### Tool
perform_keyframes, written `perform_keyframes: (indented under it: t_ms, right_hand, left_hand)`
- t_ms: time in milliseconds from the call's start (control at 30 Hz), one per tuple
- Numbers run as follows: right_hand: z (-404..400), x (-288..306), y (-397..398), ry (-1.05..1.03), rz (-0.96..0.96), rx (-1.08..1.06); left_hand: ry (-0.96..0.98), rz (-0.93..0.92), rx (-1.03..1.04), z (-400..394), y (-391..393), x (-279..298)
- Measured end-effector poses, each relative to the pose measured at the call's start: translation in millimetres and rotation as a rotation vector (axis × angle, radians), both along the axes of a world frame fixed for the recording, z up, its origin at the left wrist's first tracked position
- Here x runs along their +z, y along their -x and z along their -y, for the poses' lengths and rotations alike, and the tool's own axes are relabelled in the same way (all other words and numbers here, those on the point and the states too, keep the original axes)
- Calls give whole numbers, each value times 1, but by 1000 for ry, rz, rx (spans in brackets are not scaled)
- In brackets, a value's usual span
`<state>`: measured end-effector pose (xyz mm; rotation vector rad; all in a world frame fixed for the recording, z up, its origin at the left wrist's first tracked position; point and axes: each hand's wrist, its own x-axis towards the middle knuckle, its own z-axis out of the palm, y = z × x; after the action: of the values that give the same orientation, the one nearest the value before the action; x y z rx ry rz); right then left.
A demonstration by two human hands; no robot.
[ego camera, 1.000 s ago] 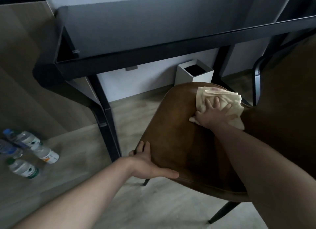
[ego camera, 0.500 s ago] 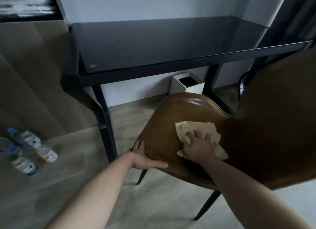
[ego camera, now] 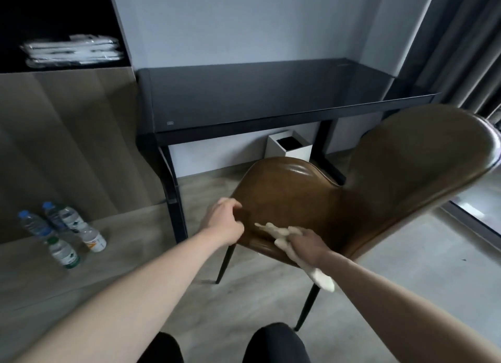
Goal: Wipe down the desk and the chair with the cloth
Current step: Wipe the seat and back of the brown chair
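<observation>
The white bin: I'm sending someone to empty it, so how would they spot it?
Find the black desk against the wall. Under it, near its right leg, the bin stands on the floor just beyond the brown chair. It is the only white, square, open-topped box there, dark inside.

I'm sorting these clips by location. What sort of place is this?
Probably a hotel or guest room. A bare black desk stands against the wall with a small white bin under it, sealed white packs sit in a shelf niche, water bottles stand on the floor, and curtains hang at right.
</observation>
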<state>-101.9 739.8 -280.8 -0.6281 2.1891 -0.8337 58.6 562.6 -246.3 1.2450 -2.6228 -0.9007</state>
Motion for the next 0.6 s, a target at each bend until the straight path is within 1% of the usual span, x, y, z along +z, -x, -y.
perform_keyframes:
  t_ms: [100, 167, 200, 300, 400, 500, 600]
  right_hand:
    - [-37, 21, -6, 176, 159, -111]
    - [-67, 38, -12, 319, 213, -161]
    - [-81, 47, -15, 383, 216, -159]
    - [-122, 76, -18, 474, 195, -171]
    - [-158, 102, -15, 565, 250, -234]
    - [-190, 116, -10, 618, 289, -244]
    - [-215, 128, -7, 666, 267, -236]
  left_hand:
    - [53, -106, -84, -14, 1, 54]
    - [93, -189, -163, -32, 8, 90]
    - [107, -232, -199, -45, 14, 108]
    - [136, -352, -288, -90, 39, 160]
    - [118, -434, -375, -142, 69, 200]
    - [72, -402, -438, -187, 102, 220]
    - [44, -260, -471, -217, 134, 223]
